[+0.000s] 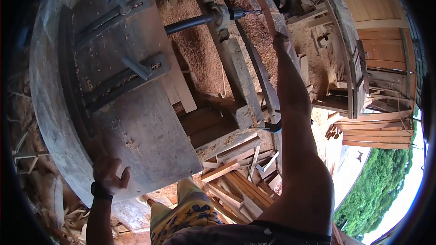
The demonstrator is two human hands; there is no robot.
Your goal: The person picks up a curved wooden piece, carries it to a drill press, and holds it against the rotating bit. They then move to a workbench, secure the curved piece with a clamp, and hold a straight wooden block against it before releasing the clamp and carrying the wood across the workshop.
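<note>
My right hand (281, 41) reaches forward, closed on the lower end of a thin, curved piece of wood (267, 12). Close to that wood, a drill bit (250, 12) sticks out of a black chuck (236, 14) at the end of a dark horizontal shaft (190, 23). The bit's tip overlaps the wood's edge in this view. My left hand (111, 173), with a dark watch (101, 191) on its wrist, is at the near-left part of the large flat worktable (150, 131). Its thumb stands apart from the fingers, and nothing shows in it.
Two slotted bars with metal clamp handles (137, 67) lie across the worktable. Sawdust (186, 54) covers the ground below the wooden frame (243, 72). Wood offcuts (240, 190) lie near my legs. To the right stand a wooden bench (347, 45) and stacked planks (377, 134).
</note>
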